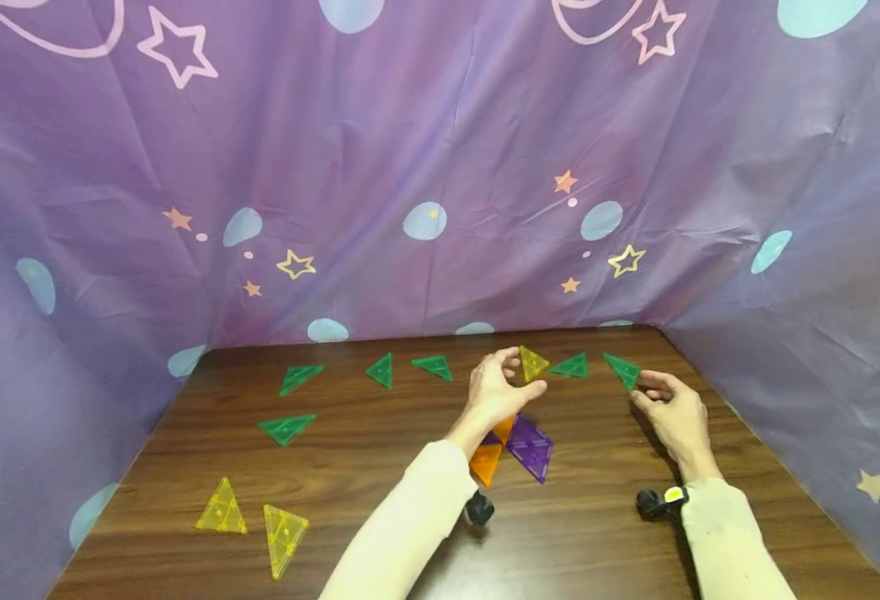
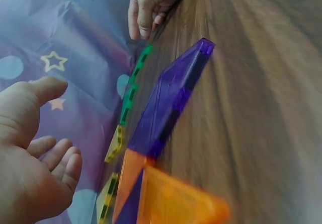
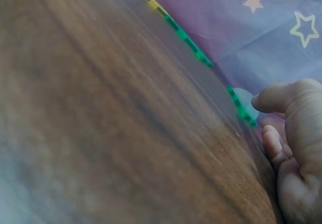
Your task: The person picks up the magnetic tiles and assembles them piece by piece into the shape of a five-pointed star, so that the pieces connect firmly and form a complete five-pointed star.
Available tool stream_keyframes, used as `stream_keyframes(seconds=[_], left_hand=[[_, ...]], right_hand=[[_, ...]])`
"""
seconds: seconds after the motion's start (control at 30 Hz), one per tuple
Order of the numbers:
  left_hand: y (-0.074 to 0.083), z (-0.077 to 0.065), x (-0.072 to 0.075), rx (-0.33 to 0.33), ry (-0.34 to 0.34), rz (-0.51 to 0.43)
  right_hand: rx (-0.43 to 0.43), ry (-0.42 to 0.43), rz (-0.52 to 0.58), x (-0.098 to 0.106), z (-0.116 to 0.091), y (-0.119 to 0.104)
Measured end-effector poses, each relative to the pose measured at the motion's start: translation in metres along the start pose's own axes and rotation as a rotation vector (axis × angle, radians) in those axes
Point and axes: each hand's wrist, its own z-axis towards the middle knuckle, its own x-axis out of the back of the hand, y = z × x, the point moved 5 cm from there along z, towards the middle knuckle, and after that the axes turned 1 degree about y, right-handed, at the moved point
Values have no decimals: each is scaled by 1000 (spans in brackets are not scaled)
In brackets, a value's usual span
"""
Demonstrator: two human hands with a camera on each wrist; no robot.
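My left hand (image 1: 494, 387) hovers with thumb and fingers spread over a cluster of tiles, holding nothing. Beneath it lie orange triangle tiles (image 1: 487, 462) and a purple tile (image 1: 532, 448); the hand and wrist hide part of the cluster. Just beyond its fingers is a yellow triangle tile (image 1: 533, 363). In the left wrist view a second yellow tile (image 2: 105, 201) shows beside the orange ones. At the far right, my right hand (image 1: 676, 417) has its fingertips beside a green triangle tile (image 1: 624, 371). The right wrist view shows this tile (image 3: 241, 107) outside the fingers' grasp.
Another green tile (image 1: 571, 366) lies between the yellow tile and the right-hand green one. Several green triangles (image 1: 380, 371) sit at the back left, and two yellow triangles (image 1: 222, 508) at the front left. A purple patterned cloth (image 1: 425, 167) surrounds the wooden table (image 1: 365, 475).
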Motion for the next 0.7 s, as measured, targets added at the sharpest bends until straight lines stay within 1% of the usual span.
stream_keyframes(seconds=[0.1,0.17,0.27,0.33,0.4,0.43,0.47,0.5,0.57,0.63,0.67,0.7], left_hand=[[6,11,-15,-12,-39,39],[8,19,-24,-33,-68,90],[6,31,-37,-55,-113,141],[-11,45,-55,-106,-102,184],[-20,53,-66,-106,-120,197],[-25,57,-72,-123,-113,207],[-27,60,-76,-125,-119,205],[-30,62,-81,-139,-110,213],[-18,56,-78,-100,-150,153],[-12,52,-82,-89,-161,77],[-9,49,-84,-72,-179,38],[-8,48,-86,-68,-183,14]], right_hand=[[-10,-1,-6,-1,0,0],[-2,5,2,-2,2,-1],[21,3,3,-4,3,-4],[28,-1,3,-6,4,-5],[27,-9,1,-8,4,-6],[25,-11,6,-9,4,-6],[23,-11,13,-10,4,-6],[20,-12,24,-10,4,-5],[12,-2,42,-10,5,-4],[3,13,55,-7,5,-2],[-4,21,57,-6,5,0],[-12,27,59,-4,5,1]])
